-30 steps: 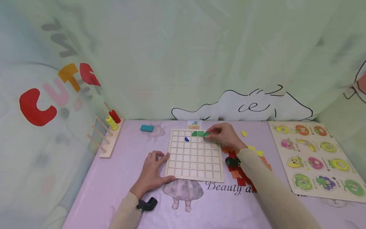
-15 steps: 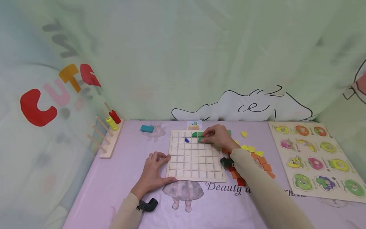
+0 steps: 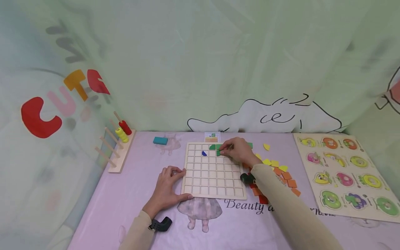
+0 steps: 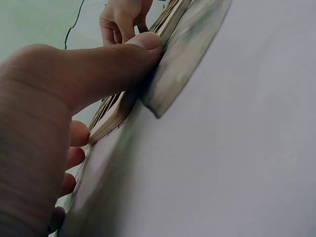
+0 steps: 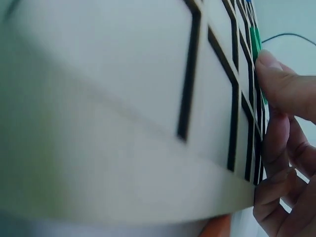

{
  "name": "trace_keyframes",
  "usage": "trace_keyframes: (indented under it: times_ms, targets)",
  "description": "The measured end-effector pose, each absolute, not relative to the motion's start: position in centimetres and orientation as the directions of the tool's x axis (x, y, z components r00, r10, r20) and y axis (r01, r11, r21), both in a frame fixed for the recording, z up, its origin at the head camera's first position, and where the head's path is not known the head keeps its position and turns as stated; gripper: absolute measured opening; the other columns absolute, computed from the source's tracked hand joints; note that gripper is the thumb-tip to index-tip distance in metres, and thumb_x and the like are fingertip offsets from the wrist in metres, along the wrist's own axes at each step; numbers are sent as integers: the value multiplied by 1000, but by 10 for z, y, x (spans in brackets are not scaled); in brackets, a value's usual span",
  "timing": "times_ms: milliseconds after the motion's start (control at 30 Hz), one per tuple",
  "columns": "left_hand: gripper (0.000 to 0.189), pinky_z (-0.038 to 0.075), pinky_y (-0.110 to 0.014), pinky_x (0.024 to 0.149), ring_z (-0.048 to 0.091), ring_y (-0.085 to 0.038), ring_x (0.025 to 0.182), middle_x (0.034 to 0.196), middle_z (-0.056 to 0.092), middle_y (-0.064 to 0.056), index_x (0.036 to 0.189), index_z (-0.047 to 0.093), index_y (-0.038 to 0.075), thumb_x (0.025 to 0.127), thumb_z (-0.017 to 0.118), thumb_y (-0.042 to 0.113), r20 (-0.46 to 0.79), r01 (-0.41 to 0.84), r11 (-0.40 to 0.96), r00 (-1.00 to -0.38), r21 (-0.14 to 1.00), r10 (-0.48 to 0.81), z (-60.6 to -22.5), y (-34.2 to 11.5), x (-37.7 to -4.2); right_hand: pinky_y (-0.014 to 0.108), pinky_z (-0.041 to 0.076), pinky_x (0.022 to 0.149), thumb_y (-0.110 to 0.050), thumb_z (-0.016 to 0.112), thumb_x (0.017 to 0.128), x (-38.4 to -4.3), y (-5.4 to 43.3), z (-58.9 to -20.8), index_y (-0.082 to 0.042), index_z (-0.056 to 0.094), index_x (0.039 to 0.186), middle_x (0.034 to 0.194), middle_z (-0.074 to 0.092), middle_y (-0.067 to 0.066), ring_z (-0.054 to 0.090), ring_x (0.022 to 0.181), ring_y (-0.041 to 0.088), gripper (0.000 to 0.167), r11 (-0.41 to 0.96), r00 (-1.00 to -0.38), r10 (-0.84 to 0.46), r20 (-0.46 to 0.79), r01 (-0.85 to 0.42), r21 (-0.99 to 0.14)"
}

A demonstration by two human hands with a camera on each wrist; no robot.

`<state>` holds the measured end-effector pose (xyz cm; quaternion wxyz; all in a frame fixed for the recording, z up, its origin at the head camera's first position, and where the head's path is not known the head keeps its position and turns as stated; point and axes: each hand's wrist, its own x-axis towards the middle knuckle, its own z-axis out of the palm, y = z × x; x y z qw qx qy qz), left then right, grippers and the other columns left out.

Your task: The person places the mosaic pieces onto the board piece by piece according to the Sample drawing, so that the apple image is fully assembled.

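A square wooden grid board [image 3: 212, 173] lies on the pink cloth. My left hand [image 3: 167, 187] holds its near left corner, thumb [image 4: 145, 42] on the near edge and fingers along the left side. In the second row from the back, my right hand [image 3: 239, 151] pinches a green tile [image 3: 218, 152] at a cell, partly covered by the fingertips. Behind it a green rounded piece [image 3: 212, 147] and another green tile sit in the back row. To their left, a small blue piece [image 3: 204, 153] lies in the second row.
Red and orange tiles [image 3: 291, 183] and yellow pieces [image 3: 275, 163] lie right of the board, partly under the right arm. A picture card [image 3: 212, 137] lies behind it. A teal block [image 3: 160, 140] and peg rack [image 3: 117, 169] stand left; a fruit puzzle board [image 3: 340, 187] lies right.
My right hand has moved left with the green tile, into the second row beneath the back-row tile. The board has shifted slightly right. My left hand keeps its place at the corner.
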<state>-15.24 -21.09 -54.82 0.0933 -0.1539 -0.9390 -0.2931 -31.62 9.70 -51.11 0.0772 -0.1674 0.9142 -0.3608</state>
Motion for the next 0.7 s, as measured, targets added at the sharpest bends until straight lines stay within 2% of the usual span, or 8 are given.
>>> trace_keyframes:
  times_ms: [233,367,467,567,700]
  targets:
    - [91,39,-45,95,46,-21,111,130,55,-5,144,68,14,67,96,54,266,343,783,-935,518,234,-548,-211,-152,33,47,76,-21,82,94,-314,100,-507,-14,84,101,92,73,3,60,83,21,9,667,-925,-380,-20,-258,-699]
    - [91,39,-45,95,46,-21,111,130,55,-5,144,68,14,68,96,54,268,346,784,-934,515,237,-548,-210,-152,34,49,79,-24,80,96,-314,113,-499,-12,82,107,98,72,6,59,90,24,16,675,-946,-325,-18,-218,-705]
    - [91,39,-46,95,46,-21,111,130,56,-6,144,68,13,68,95,54,274,350,784,-932,512,237,-547,-210,-152,39,52,86,-24,78,98,-316,128,-489,-7,78,118,109,70,12,59,99,29,26,709,-965,-260,-15,-180,-682]
    - [90,39,-46,95,46,-21,109,129,56,-6,144,68,13,68,95,54,279,354,787,-930,505,239,-547,-210,-151,49,53,97,-20,76,99,-319,148,-483,-1,73,128,122,68,21,59,111,37,35,757,-974,-225,-30,-156,-635]
    - [90,39,-45,94,46,-21,108,129,56,-6,143,69,13,67,96,53,287,356,789,-928,501,237,-546,-210,-150,56,50,105,-19,75,99,-322,174,-485,2,69,131,132,64,25,56,120,41,39,813,-974,-214,-82,-131,-567]
